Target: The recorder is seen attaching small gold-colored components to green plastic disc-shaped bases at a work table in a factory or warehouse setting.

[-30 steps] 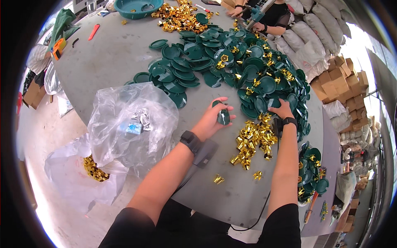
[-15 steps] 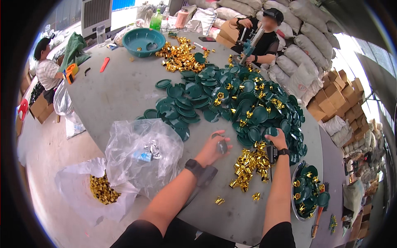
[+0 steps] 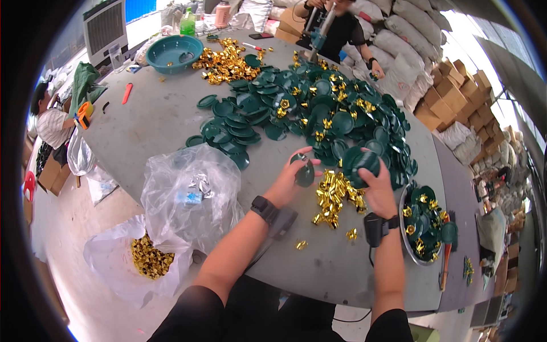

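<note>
Reading clockwise positions from the left hand (image 3: 288, 175): at eight o'clock, beyond the edge of the bench (image 3: 319, 271), a white sack (image 3: 111, 262) holds gold pieces (image 3: 152, 256). Between ten and eleven stands a teal basin (image 3: 174, 56); at nine, a crumpled clear bag (image 3: 188, 219). A loose gold heap (image 3: 231, 64) lies at eleven. The left hand's fingers curl loosely about a green disc (image 3: 305, 176). A broad pile of green discs (image 3: 319, 108), dotted with gold, spreads from twelve to two; a gold pile (image 3: 333, 196) lies at four. At three, the right hand (image 3: 380, 185) grips a few green discs (image 3: 369, 163), fingers closed around them. Beyond it, at four, a tray (image 3: 424, 263) holds more discs and gold pieces.
</note>
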{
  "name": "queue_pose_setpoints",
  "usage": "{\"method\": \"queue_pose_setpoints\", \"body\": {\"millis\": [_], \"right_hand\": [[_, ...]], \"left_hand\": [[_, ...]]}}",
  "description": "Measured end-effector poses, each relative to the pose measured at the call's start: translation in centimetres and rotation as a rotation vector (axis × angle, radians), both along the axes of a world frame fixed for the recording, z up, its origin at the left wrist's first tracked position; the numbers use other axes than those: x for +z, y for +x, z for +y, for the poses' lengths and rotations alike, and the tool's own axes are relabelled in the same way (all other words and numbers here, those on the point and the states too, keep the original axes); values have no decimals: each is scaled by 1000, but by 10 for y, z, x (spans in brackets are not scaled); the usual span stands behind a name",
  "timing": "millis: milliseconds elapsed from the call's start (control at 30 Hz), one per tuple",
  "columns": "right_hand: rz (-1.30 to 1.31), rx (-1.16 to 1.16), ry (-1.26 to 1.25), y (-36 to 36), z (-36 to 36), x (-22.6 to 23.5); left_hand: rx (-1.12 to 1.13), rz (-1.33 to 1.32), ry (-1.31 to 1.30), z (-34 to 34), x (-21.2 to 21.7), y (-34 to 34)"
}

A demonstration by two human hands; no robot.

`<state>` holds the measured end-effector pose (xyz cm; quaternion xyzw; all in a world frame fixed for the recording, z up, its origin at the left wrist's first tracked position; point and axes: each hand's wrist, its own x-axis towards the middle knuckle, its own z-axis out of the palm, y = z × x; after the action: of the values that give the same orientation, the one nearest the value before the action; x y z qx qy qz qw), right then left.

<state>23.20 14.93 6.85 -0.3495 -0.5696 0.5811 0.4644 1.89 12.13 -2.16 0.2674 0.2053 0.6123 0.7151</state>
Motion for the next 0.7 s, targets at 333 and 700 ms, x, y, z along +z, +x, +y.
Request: {"method": "queue_pose_setpoints", "body": {"millis": [333,700], "right_hand": [[-397,-32,414,-35,-20,-70],[-343,145,283,-40,-29,-68]], "left_hand": [[-261,-347,104,-25,9,26],[-461,-197,63,-16,-10,17]]}}
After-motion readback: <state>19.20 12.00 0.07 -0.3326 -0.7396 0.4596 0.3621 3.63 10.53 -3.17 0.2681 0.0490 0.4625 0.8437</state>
